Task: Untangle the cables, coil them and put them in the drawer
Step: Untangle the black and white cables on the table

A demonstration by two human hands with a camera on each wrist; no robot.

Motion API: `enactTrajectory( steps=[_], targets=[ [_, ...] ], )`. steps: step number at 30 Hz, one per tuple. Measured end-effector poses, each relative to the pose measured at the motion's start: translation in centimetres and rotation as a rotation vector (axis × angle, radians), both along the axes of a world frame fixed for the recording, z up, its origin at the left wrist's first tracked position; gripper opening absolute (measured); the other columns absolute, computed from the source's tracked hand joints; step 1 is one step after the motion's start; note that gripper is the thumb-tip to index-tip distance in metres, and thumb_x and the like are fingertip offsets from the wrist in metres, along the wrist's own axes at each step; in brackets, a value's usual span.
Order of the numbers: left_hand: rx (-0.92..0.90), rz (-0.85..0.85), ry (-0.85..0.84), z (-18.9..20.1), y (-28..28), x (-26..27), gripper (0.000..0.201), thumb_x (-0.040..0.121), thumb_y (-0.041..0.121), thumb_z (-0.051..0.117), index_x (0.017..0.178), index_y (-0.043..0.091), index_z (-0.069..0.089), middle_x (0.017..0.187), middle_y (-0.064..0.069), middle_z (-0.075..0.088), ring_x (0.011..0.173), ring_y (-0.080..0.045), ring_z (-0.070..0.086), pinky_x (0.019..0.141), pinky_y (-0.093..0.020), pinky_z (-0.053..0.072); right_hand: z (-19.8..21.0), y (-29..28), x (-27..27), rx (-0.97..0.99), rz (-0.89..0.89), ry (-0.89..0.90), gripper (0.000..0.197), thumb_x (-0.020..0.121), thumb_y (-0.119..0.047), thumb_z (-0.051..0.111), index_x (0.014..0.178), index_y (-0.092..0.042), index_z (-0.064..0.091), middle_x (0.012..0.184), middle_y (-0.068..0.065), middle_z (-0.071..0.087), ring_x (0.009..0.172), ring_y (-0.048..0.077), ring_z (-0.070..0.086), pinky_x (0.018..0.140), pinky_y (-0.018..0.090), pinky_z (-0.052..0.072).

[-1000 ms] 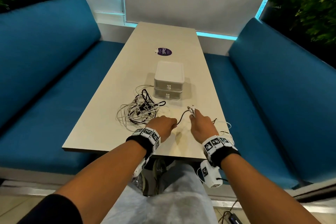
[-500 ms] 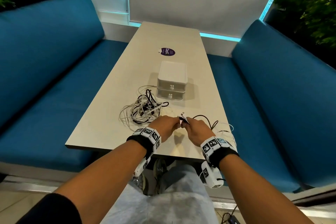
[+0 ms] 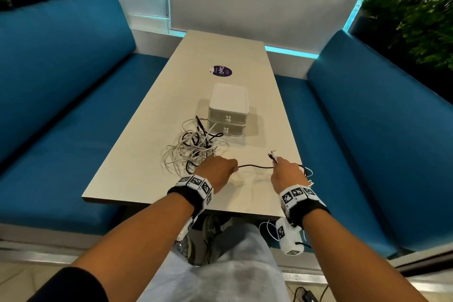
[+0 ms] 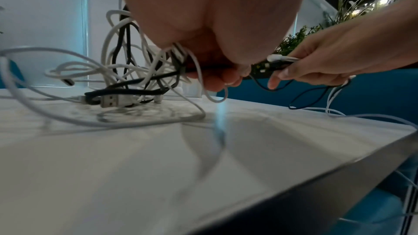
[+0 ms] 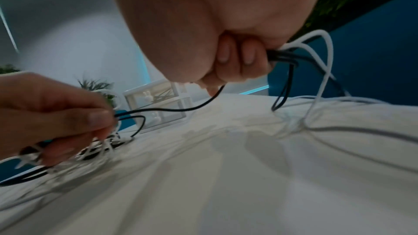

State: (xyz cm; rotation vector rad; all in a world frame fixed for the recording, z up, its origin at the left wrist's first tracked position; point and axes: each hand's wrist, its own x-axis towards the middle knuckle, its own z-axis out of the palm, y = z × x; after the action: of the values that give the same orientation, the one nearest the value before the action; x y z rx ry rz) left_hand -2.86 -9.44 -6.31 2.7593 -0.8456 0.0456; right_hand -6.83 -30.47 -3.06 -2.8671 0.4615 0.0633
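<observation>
A tangle of white and black cables (image 3: 196, 148) lies on the table (image 3: 137, 174) in front of a small white two-drawer box (image 3: 229, 115), both drawers closed. My left hand (image 3: 218, 169) pinches a black cable (image 3: 255, 167) beside the tangle. That cable runs right to my right hand (image 3: 285, 174), which grips a bundle of cable ends (image 3: 272, 154), black and white. In the right wrist view looped black and white cables (image 5: 300, 63) hang from the curled fingers (image 5: 235, 62). In the left wrist view a USB plug (image 4: 110, 102) lies under the tangle (image 4: 126, 71).
Blue benches (image 3: 61, 95) flank the table on both sides. A purple sticker (image 3: 221, 71) sits beyond the drawer box. White cable loops trail over the table's right edge (image 3: 307, 174). Plants stand behind both benches.
My hands, close together half a second ago, have drawn apart: the right hand moved right with the cable ends, stretching the black cable between them.
</observation>
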Motion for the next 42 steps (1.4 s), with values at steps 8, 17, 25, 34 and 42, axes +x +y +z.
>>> enactTrajectory(
  steps=[8, 17, 25, 34, 42],
  targets=[
    [0.008, 0.04, -0.001, 0.4, -1.1, -0.5, 0.029, 0.105, 0.033, 0.036, 0.119, 0.018, 0.057, 0.094, -0.014, 0.068, 0.085, -0.036, 0.064, 0.065, -0.039, 0.047, -0.7, 4.5, 0.0, 0.279, 0.299, 0.019, 0.032, 0.101, -0.029, 0.042, 0.124, -0.013, 0.059, 0.117, 0.017, 0.065, 0.108, 0.037, 0.058, 0.084, 0.035, 0.046],
    [0.17, 0.065, -0.159, 0.1, -0.7, -0.7, 0.024, 0.105, 0.028, 0.039, 0.112, 0.017, 0.059, 0.104, -0.005, 0.065, 0.099, -0.03, 0.06, 0.088, -0.039, 0.036, -0.2, 3.1, 0.0, 0.258, 0.328, 0.063, 0.02, 0.099, -0.028, 0.046, 0.1, -0.021, 0.064, 0.099, 0.012, 0.068, 0.093, 0.032, 0.061, 0.073, 0.033, 0.044],
    [0.225, 0.097, -0.125, -0.3, 1.8, 0.0, 0.019, 0.101, 0.022, 0.044, 0.108, 0.029, 0.06, 0.102, 0.001, 0.068, 0.104, -0.023, 0.061, 0.094, -0.038, 0.032, 0.2, -0.7, 0.3, 0.086, 0.139, 0.128, 0.024, 0.1, -0.033, 0.043, 0.11, -0.02, 0.061, 0.092, 0.01, 0.063, 0.08, 0.03, 0.06, 0.067, 0.033, 0.047],
    [0.293, 0.144, -0.164, 0.2, 1.4, -0.5, 0.021, 0.103, 0.028, 0.043, 0.102, 0.023, 0.063, 0.092, -0.002, 0.07, 0.093, -0.027, 0.063, 0.096, -0.039, 0.026, 0.8, -1.7, 0.7, 0.014, 0.043, 0.175, 0.024, 0.099, -0.027, 0.04, 0.106, -0.016, 0.061, 0.077, 0.001, 0.054, 0.067, 0.02, 0.054, 0.054, 0.03, 0.037],
    [0.398, 0.096, -0.142, 1.6, 0.3, -1.1, 0.021, 0.092, 0.008, 0.048, 0.109, 0.018, 0.056, 0.075, -0.002, 0.068, 0.073, -0.027, 0.064, 0.104, -0.041, 0.022, -0.3, 1.1, 0.5, 0.127, 0.109, -0.003, 0.034, 0.104, -0.027, 0.032, 0.121, -0.005, 0.051, 0.108, 0.024, 0.064, 0.101, 0.042, 0.058, 0.077, 0.039, 0.043]
  ],
)
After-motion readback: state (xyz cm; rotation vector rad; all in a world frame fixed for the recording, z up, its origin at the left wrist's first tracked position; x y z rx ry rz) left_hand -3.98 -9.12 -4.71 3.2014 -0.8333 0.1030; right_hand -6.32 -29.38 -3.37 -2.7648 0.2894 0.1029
